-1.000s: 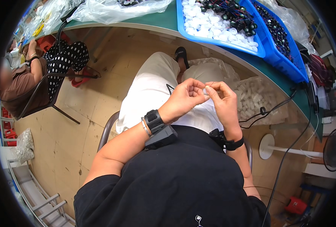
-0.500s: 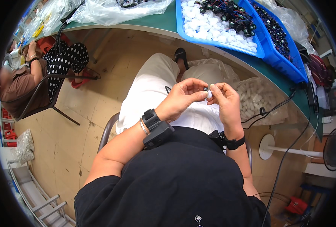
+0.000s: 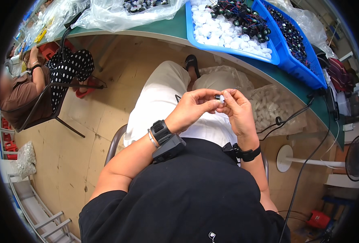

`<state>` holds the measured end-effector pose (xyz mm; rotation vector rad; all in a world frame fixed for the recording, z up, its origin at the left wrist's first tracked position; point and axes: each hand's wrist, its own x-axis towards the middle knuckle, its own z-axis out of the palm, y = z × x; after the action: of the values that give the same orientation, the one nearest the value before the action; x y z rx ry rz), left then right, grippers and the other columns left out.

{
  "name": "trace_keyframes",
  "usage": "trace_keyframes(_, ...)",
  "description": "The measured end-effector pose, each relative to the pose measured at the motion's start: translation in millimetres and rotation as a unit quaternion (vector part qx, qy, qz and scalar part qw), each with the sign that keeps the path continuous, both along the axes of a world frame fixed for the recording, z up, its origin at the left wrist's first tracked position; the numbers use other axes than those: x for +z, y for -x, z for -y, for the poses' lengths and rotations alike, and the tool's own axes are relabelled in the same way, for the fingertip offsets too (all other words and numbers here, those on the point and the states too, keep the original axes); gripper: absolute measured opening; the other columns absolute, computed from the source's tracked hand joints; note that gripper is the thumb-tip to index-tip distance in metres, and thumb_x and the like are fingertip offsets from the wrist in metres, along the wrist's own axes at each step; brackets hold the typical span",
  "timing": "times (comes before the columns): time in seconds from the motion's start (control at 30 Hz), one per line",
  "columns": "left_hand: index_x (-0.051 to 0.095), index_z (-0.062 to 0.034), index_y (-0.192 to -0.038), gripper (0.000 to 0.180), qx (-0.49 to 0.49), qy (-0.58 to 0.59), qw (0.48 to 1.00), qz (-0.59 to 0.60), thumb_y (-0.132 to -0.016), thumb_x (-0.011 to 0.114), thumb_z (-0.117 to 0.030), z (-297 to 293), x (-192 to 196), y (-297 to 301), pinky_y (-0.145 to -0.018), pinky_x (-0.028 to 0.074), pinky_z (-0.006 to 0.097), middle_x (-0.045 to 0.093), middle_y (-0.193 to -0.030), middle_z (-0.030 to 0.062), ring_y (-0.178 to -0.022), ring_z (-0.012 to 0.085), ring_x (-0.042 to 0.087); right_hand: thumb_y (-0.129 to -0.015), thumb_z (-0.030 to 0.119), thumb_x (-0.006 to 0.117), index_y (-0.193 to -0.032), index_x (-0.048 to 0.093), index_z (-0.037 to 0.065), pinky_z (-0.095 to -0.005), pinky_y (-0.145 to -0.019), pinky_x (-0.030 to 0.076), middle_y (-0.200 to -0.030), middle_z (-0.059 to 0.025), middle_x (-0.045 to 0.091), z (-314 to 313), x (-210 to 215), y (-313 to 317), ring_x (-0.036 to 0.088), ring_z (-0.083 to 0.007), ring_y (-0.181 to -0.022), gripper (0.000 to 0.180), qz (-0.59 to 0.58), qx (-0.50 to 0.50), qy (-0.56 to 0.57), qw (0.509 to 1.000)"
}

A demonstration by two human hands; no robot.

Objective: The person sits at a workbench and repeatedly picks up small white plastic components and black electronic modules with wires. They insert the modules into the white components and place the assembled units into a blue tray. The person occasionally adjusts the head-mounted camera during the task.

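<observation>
Above my lap, my left hand (image 3: 193, 108) and my right hand (image 3: 241, 113) meet fingertip to fingertip. Pinched between them is a small black part with a white plastic cap (image 3: 220, 98). Its black side lies toward my left fingers, the white toward the right ones, which cover some of it. On the green table, a blue tray (image 3: 236, 54) holds white plastic caps (image 3: 214, 30) and a heap of black round parts with thin wires (image 3: 244, 18).
A second blue tray (image 3: 318, 79) holds more wired black parts. Under the table, a clear bag of white pieces (image 3: 272, 107) sits by my legs. At right stand a fan (image 3: 355, 158) and a hanging black cable (image 3: 305, 170). Another person (image 3: 23, 95) sits at far left.
The small part has turned between my fingers, so more of its black side shows. Both hands stay pinched together in nearly the same place.
</observation>
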<state>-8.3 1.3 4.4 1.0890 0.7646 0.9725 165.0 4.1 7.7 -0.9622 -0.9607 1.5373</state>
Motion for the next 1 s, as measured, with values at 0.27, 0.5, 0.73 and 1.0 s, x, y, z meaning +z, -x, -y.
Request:
trace_keyframes(0.27, 0.059, 0.0019, -0.119, 0.032, 0.006, 0.009, 1.000, 0.027, -0.089, 0.066, -0.010, 2, -6, -5, -0.077, 0.053, 0.027, 0.067, -0.097, 0.0078, -0.084, 0.0121, 0.063, -0.097, 0.022, 0.055, -0.094, 0.057, 0.003, -0.0222, -0.053, 0.048, -0.078, -0.0040, 0.061, -4, -13, -11, 0.056, -0.0083, -0.057, 0.019, -0.001, 0.075, 0.030, 0.997)
trace_keyframes(0.5, 0.057, 0.0022, -0.119, 0.031, 0.017, -0.002, 1.000, 0.013, -0.091, 0.064, -0.010, 2, -7, -5, -0.076, 0.053, 0.026, 0.066, -0.098, 0.0079, -0.084, 0.0115, 0.063, -0.098, 0.021, 0.054, -0.095, 0.056, 0.003, -0.0218, -0.052, 0.046, -0.075, -0.0024, 0.059, -1, -8, -4, 0.054, -0.0075, -0.058, 0.018, 0.019, 0.037, 0.022, 0.999)
trace_keyframes(0.73, 0.058, 0.0018, -0.120, 0.033, 0.018, 0.007, 1.000, -0.018, -0.091, 0.064, -0.012, 1, -6, -2, -0.074, 0.053, 0.025, 0.066, -0.096, 0.0072, -0.080, 0.0103, 0.061, -0.098, 0.019, 0.053, -0.097, 0.057, 0.001, -0.0229, -0.055, 0.047, -0.077, -0.0021, 0.059, -2, -11, -5, 0.055, -0.0077, -0.061, 0.018, 0.010, 0.052, 0.026, 0.998)
trace_keyframes(1.0, 0.057, 0.0025, -0.123, 0.034, 0.019, 0.029, 0.999, -0.002, -0.091, 0.063, -0.011, 2, -7, -3, -0.075, 0.053, 0.026, 0.067, -0.098, 0.0093, -0.081, 0.0114, 0.063, -0.099, 0.017, 0.051, -0.098, 0.058, 0.000, -0.0235, -0.056, 0.046, -0.077, -0.0027, 0.058, -3, -14, -9, 0.054, -0.0086, -0.060, 0.018, -0.024, 0.079, 0.056, 0.995)
